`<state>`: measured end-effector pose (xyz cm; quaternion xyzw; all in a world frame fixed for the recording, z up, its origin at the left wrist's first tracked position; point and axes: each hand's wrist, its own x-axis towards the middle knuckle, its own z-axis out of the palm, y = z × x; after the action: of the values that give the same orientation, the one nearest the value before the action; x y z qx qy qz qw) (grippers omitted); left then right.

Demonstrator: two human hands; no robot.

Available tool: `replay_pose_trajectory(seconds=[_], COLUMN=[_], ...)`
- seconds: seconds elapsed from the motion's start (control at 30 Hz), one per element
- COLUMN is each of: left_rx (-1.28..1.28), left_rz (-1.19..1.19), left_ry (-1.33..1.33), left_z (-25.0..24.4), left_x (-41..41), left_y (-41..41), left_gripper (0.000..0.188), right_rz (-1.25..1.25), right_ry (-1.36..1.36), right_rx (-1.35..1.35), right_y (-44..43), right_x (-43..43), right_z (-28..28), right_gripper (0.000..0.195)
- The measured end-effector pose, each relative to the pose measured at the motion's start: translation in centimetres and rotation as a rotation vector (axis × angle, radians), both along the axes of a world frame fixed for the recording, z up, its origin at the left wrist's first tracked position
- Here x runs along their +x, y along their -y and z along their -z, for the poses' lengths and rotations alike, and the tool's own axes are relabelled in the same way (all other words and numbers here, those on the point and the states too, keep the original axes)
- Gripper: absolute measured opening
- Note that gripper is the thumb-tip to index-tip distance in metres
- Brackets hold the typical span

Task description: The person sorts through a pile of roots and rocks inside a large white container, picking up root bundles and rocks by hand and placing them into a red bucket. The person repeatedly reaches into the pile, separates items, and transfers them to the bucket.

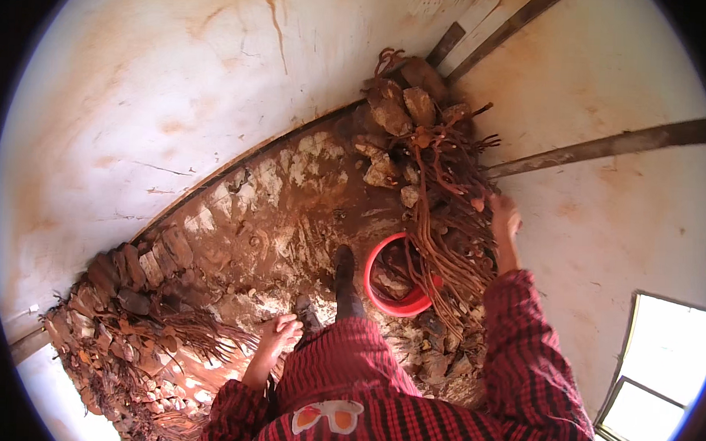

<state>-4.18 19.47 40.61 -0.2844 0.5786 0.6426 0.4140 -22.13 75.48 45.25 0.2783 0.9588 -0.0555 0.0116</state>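
Note:
My right hand (507,218) is at the right wall, with its fingers curled beside a heap of long brown root-like stems (438,224). Whether it grips one of them cannot be made out. The stems run down from the corner, and some hang across the rim of a red plastic bucket (372,286). Brown pieces lie inside that bucket. My left hand (280,337) hangs low near my boot, its fingers loosely bent, and I see nothing in it.
Rough stone-like lumps (393,113) are piled in the far corner. A second heap of brown stems and chunks (141,323) lies along the left wall. Pale, stained wall panels (175,100) enclose the dirt-covered floor (269,240). A bright window (669,352) is at the right.

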Motion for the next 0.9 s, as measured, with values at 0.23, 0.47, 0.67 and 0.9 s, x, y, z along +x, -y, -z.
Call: replay_pose_trajectory(seconds=[0.23, 0.47, 0.67, 0.9], left_rx=[0.202, 0.274, 0.425, 0.181], left_rz=[0.226, 0.277, 0.108, 0.374], left_ry=[0.093, -0.056, 0.028, -0.219], left_z=[6.6, 21.4, 24.9, 23.1], left_x=[-14.3, -19.5, -16.6, -16.2], left_y=[-16.9, -33.2, -40.5, -42.4], left_gripper=[0.060, 0.100, 0.102, 0.077], right_rz=[0.229, -0.022, 0.134, 0.098], right_ry=[0.378, 0.789, 0.579, 0.518], right_rx=[-0.595, -0.547, -0.523, -0.415], right_y=[-15.3, -9.7, -9.7, -8.8], right_x=[-4.6, -6.5, -2.6, -1.5], right_z=[11.8, 17.4, 19.5, 21.0], right_gripper=[0.079, 0.097, 0.088, 0.056])
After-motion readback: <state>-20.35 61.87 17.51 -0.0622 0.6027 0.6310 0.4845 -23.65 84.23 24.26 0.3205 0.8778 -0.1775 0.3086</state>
